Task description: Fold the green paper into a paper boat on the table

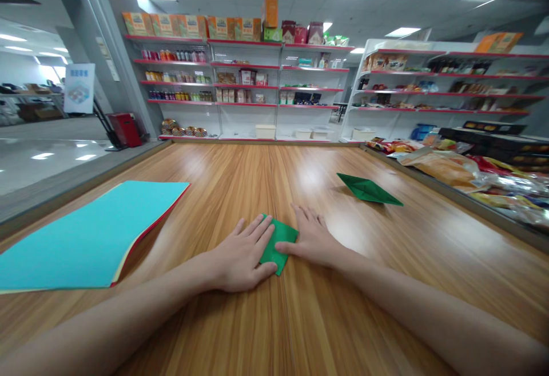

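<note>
A small folded piece of green paper (278, 240) lies flat near the middle of the wooden table (240, 330). My left hand (244, 255) rests palm down over its left part, fingers stretched out and apart. On the right side my right hand (315, 238) lies with its thumb across the paper's edge and its other fingers spread beside it. My left palm and fingers hide part of the paper's left side. Farther back on the right stands a folded green paper boat shape (369, 188), apart from both hands.
A stack of coloured paper sheets (94, 233), light blue on top, lies at the left. Past the table's right edge are packaged snacks (454, 170) and black boxes (493, 139). Shelves with goods (244, 73) stand behind the table. A red bin (124, 129) is at the far left.
</note>
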### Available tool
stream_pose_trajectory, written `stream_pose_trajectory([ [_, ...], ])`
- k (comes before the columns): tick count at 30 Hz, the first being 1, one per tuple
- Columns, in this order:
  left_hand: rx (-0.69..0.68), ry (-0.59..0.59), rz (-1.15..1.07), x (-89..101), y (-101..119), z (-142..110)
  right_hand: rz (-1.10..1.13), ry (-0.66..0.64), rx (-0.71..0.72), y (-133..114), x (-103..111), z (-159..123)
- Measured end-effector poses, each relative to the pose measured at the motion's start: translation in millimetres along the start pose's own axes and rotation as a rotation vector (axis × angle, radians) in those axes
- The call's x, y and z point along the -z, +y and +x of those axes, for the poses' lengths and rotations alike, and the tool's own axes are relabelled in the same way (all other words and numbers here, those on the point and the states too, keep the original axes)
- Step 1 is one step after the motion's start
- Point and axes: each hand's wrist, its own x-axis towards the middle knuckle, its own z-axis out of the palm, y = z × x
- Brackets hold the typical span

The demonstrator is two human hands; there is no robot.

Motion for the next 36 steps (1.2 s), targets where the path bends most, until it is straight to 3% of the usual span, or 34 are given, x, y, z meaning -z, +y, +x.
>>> stream_pose_trajectory([
  [2,0.006,-0.006,-0.002,0.3,0,-1,0.01,0.08,-0.066,12,5,10],
  [4,0.0,0.0,-0.013,-0.2,-2,0,0.021,0.145,-0.039,24,10,17],
  [9,-0.07,0.063,-0.049,-2.3,-13,4,0.118,0.199,0.385,25,12,12],
  [12,-0.039,0.143,-0.033,-4.0,-17,8,0.122,0.115,0.572,10,12,2],
  [17,0.072,0.33,0.054,-8.9,-20,12,0.141,0.057,0.705,-4,21,-7],
  [21,0.114,0.266,-0.039,-13.9,-26,17,0.246,-0.015,0.843,-6,30,-10],
  [25,0.199,0.23,-0.075,-17.2,-26,19,0.334,-0.181,0.946,-11,34,-14],
  [28,0.163,0.177,-0.044,-16.7,-24,17,0.394,-0.239,0.936,-10,31,-15],
  [32,0.107,0.116,-0.011,-13.7,-25,14,0.497,-0.179,0.781,-1,23,-10],
  [36,0.101,0.1,-0.003,-13.3,-27,14,0.461,-0.208,0.652,5,23,-5],
])
